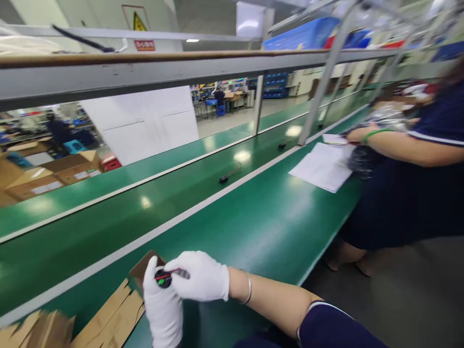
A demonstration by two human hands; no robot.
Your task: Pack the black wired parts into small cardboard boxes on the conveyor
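My left hand [164, 309] wears a white glove and is closed around a small black round part [164, 279] with a green spot and a red wire. From the right, my right hand [198, 276], gloved too, pinches at the wire of the same part. A dark grey ribbed end [183, 274] shows along the right fingers; I cannot make out what it belongs to. Just behind the left hand stands a brown cardboard piece [139, 271], partly hidden. Slit cardboard strips [112, 319] lie on the green worktop [232, 237] beside it.
Folded cardboard [39, 331] lies at the lower left. On the belt [188, 193] beyond the pale rail sit small black parts [224, 179] with wires. White papers [321, 166] lie near a co-worker [409, 179] at right. A metal post [322, 82] and shelf beam [163, 70] cross above.
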